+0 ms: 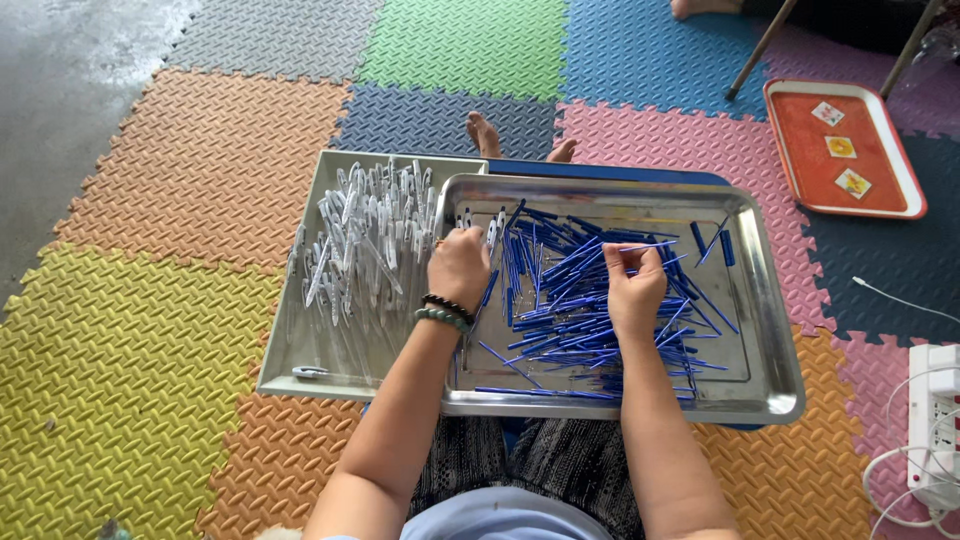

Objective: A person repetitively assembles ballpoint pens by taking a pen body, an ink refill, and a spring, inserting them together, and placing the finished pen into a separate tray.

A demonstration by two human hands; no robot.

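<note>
Blue pen refills (585,290) lay heaped across the middle of the steel tray (770,330): thin, light, a bit springy and slick, best pinched mid-shaft one at a time. Right hand (634,290) pinched one refill over the heap. Left hand (458,265) sat clenched at the tray's left edge, probably holding clear pen barrels, hard to confirm. The grey tray (300,340) alongside held a pile of clear barrels (365,240).
</note>
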